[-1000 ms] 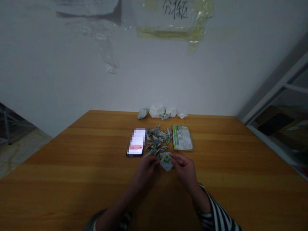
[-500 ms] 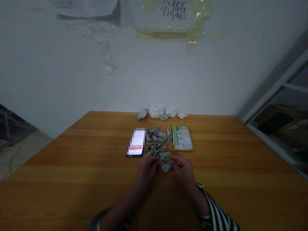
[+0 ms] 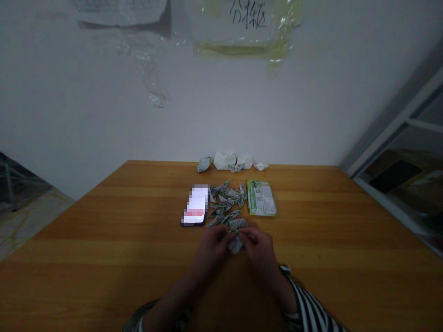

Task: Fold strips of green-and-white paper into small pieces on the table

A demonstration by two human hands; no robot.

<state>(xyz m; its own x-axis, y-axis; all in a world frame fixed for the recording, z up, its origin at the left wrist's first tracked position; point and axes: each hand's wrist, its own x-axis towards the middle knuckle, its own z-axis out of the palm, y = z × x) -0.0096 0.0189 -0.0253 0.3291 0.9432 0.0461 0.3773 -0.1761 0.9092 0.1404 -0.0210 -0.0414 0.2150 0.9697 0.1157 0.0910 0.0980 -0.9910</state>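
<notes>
Between my two hands is a piece of green-and-white printed paper [image 3: 235, 245], partly hidden by the fingers. My left hand [image 3: 213, 244] pinches its left side. On the opposite side, the thumb and fingers of my right hand [image 3: 259, 244] are closed on the same paper. Just beyond the fingertips lies a loose pile of folded, pointed pieces of similar printed paper [image 3: 226, 196]. The nearest of these pieces almost touch my hands.
Left of the pile lies a phone [image 3: 196, 205] with a lit, blurred screen. A flat green-and-white printed packet [image 3: 262, 198] lies to the right. Crumpled white tissues [image 3: 224, 160] and a crumpled printed wad [image 3: 204, 164] sit by the wall at the back of the wooden table [image 3: 114, 216].
My right hand has come slightly left, closer to my left hand. The paper between them has shifted a little toward me and shows less of its surface.
</notes>
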